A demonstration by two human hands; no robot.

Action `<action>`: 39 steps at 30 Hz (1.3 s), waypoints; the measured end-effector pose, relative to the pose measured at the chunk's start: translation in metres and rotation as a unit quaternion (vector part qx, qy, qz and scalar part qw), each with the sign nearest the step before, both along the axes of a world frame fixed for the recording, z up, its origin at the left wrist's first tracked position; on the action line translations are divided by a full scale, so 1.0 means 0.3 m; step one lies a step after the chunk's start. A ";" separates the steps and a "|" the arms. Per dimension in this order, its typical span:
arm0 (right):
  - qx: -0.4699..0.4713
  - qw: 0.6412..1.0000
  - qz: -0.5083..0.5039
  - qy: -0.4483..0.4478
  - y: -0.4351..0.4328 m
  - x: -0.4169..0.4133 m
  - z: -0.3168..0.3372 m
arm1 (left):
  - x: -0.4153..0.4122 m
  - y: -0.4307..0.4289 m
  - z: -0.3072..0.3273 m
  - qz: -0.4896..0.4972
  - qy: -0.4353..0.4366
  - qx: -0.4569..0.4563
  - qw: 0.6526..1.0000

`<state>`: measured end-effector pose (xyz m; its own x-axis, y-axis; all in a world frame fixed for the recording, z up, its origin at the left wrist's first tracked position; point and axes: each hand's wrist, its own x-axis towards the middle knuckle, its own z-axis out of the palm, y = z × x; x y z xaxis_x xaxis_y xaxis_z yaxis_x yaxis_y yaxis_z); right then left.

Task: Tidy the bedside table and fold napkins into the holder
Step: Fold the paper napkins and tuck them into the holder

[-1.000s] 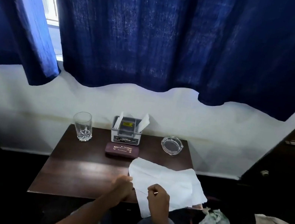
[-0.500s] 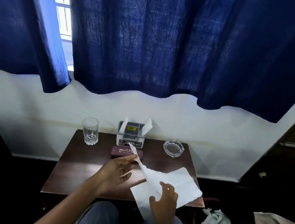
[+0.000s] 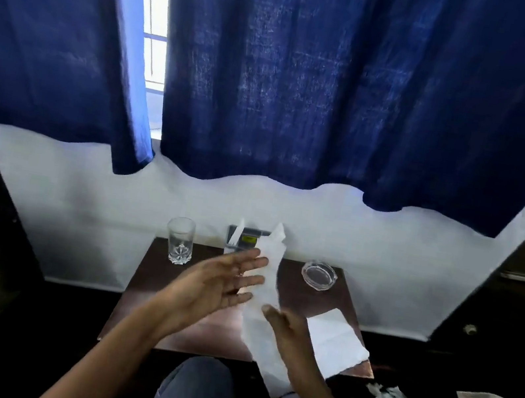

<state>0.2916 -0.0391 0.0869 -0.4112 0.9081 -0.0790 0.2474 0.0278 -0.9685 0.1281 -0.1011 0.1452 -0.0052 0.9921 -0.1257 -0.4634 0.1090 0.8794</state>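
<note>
Lifted off the desk since a moment ago: napkin, now a tall upright strip. Left hand spread flat, released, against its side; right hand grasping the lower half. Could buckle or tear, being limp. Holder behind.

We see two bare forearms, no sleeves, watch or bands in view. Left hand and right hand are ungloved. Below the hands, both legs wear blue-grey denim jeans, knees apart.
</note>
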 end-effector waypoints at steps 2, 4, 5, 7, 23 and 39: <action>-0.079 0.994 0.001 0.077 -0.004 0.017 0.031 | -0.018 -0.020 0.005 0.039 0.051 0.012 0.998; -0.155 0.974 0.003 0.167 -0.008 0.037 0.062 | -0.033 -0.041 -0.009 0.093 0.108 0.018 0.990; -0.175 0.963 0.006 0.204 -0.006 0.048 0.078 | -0.041 -0.053 -0.021 0.121 0.128 0.016 0.984; -0.194 0.947 0.031 0.254 0.000 0.074 0.106 | -0.048 -0.070 -0.058 0.165 0.153 -0.016 0.974; -0.224 0.937 -0.006 0.270 0.023 0.081 0.128 | -0.004 -0.085 -0.082 0.172 0.226 0.017 0.959; -0.242 0.936 0.009 0.257 0.030 0.090 0.127 | -0.006 -0.060 -0.107 0.261 0.519 0.156 0.799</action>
<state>0.3186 -0.0302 0.1250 -0.5221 0.8102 -0.2665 -0.2505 -0.4443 -0.8602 0.1264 -0.1190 0.1131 -0.3699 0.8027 0.4679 0.6231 -0.1593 0.7658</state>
